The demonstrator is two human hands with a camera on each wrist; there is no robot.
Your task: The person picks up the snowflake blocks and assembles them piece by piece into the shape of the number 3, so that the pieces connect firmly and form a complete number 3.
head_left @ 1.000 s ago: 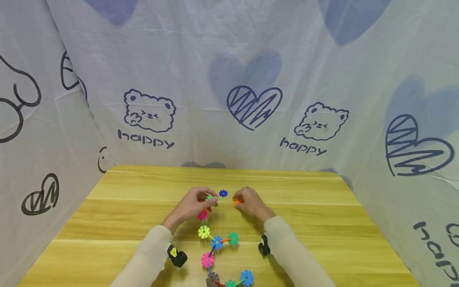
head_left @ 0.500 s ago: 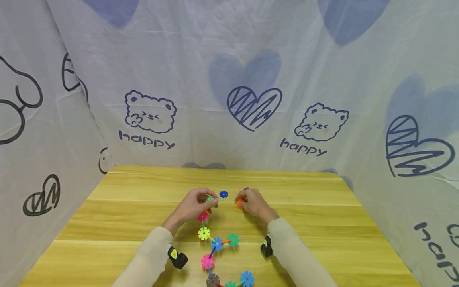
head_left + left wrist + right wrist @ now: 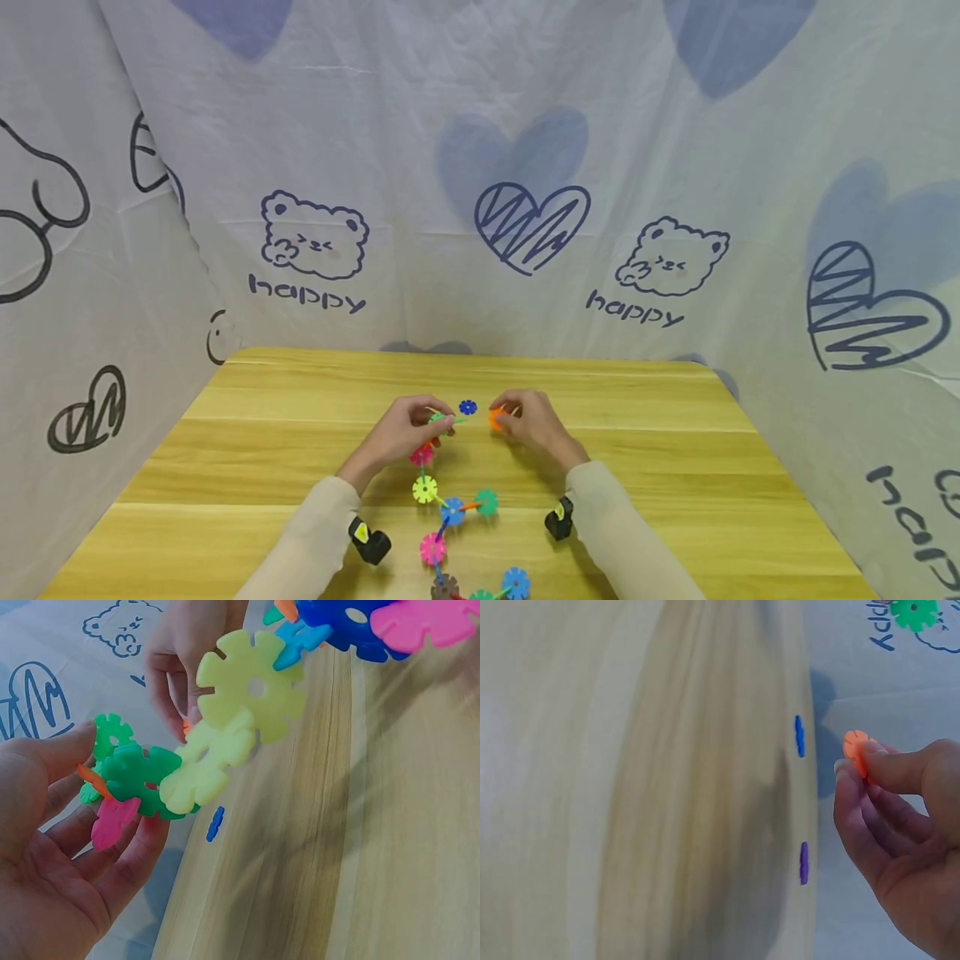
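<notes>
My left hand pinches the far end of a chain of notched plastic discs, at a green disc with orange and pink ones by the fingertips. From there the chain runs toward me through a yellow disc, a blue disc, a pink disc and a brown disc. A green disc branches off to the right. Between thumb and fingers, my right hand holds a single orange disc, apart from the chain.
A dark blue disc lies on the wooden table between and beyond the hands. In the right wrist view a purple disc lies near the table's far edge. A printed white cloth hangs behind and on both sides.
The right hand, low over the table a second ago, has come up slightly with the orange disc, which now shows more between the fingertips. The left hand has barely moved.
</notes>
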